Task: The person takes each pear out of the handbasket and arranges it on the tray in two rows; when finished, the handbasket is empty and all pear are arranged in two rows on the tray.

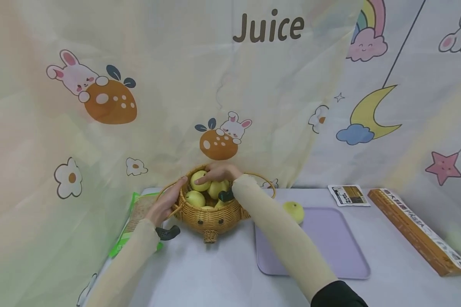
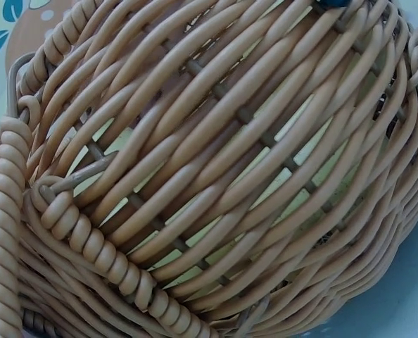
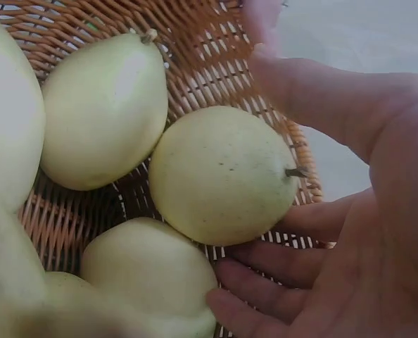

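A woven wicker basket (image 1: 199, 217) with an animal face holds several pale yellow-green pears (image 1: 195, 198). My left hand (image 1: 167, 202) holds the basket by its left rim, beside a looped handle (image 2: 5, 225). In the left wrist view the woven side (image 2: 223, 162) fills the picture and the hand is almost wholly out of sight. My right hand (image 1: 220, 172) reaches in over the back of the basket. In the right wrist view its fingers (image 3: 286, 264) extend beside and under a round pear (image 3: 223, 176) with a short stem, while the thumb stands apart from it.
Right of the basket lies a lilac tray (image 1: 330, 238), with one yellow-green fruit (image 1: 293, 212) at its back left corner. A green packet (image 1: 128, 226) lies at the left, partly behind the left arm. A small sachet (image 1: 348, 195) and a long brown box (image 1: 418, 232) lie at the right.
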Available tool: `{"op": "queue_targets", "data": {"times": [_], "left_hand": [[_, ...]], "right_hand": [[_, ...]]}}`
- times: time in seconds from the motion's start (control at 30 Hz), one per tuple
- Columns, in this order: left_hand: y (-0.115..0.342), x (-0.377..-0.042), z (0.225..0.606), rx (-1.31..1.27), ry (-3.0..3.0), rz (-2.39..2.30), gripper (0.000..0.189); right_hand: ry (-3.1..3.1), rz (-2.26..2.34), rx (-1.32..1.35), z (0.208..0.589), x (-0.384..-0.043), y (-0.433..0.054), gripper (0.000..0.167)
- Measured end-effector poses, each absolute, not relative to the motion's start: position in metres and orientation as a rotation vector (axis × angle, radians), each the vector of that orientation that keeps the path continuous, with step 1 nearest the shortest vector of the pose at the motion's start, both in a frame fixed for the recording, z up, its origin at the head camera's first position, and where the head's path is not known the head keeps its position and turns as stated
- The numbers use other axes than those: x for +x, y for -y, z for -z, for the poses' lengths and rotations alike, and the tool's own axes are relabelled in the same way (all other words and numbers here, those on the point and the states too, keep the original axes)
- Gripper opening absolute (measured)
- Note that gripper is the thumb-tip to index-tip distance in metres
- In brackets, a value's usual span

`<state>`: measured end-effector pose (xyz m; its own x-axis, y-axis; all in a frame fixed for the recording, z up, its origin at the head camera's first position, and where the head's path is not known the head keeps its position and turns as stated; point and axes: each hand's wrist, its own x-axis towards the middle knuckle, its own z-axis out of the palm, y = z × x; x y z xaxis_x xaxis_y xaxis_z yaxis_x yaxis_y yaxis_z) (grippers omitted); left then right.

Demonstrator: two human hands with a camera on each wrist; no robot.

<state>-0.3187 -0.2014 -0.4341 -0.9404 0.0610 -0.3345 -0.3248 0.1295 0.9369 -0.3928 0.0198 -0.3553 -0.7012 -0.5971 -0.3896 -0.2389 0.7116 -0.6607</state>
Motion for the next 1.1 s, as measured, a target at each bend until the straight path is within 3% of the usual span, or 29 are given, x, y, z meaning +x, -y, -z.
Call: {"op": "queue_targets", "data": {"times": [0.27, 0.47, 0.7, 1.1], "left_hand": [[0.204, -0.315, 0.435, -0.276, -2.171, -1.837, 0.091], [0.204, -0.314, 0.436, -0.285, -2.165, -1.832, 0.091], [0.204, -0.314, 0.434, -0.268, -2.142, -1.847, 0.096], [0.204, -0.316, 0.436, -0.286, -2.131, -1.864, 0.093]], "right_hand": [[-2.375, 0.729, -0.664, 0.362, -0.396, -0.008, 0.078], [-2.423, 0.579, -0.645, 0.370, -0.397, -0.002, 0.086], [-2.508, 0.760, -0.620, 0.381, -0.397, -0.002, 0.070], [-2.470, 0.851, -0.667, 0.379, -0.397, -0.006, 0.065]]}}
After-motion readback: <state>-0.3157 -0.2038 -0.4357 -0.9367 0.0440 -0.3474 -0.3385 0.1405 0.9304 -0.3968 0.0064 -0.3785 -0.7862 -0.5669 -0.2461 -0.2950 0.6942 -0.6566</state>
